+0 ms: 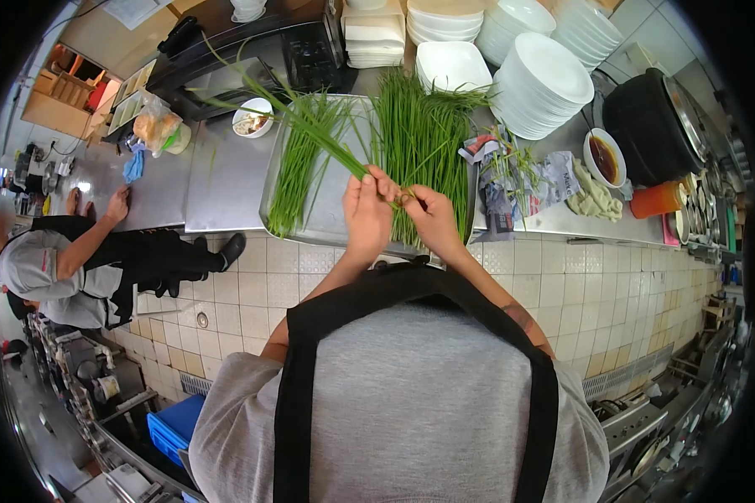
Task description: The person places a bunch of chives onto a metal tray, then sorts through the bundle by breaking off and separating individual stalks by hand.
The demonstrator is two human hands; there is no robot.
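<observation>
My left hand (367, 211) is closed round a small bunch of long green stalks (325, 142), whose tips point up and to the left over the tray. Beside it, my right hand (433, 220) pinches at the lower ends of the stalks, its fingertips close to those of the left. Both hands are above the front part of a metal tray (319, 220). A thin pile of green stalks (298, 168) lies on the tray's left side, and a thicker pile (424, 138) fills its right side.
Newspaper (558, 178) with green scraps lies right of the tray, near a cloth (596, 199) and a bowl of dark sauce (604, 159). Stacked white plates (538, 88) stand behind. A small bowl (252, 119) sits left. Another person (67, 260) stands at far left.
</observation>
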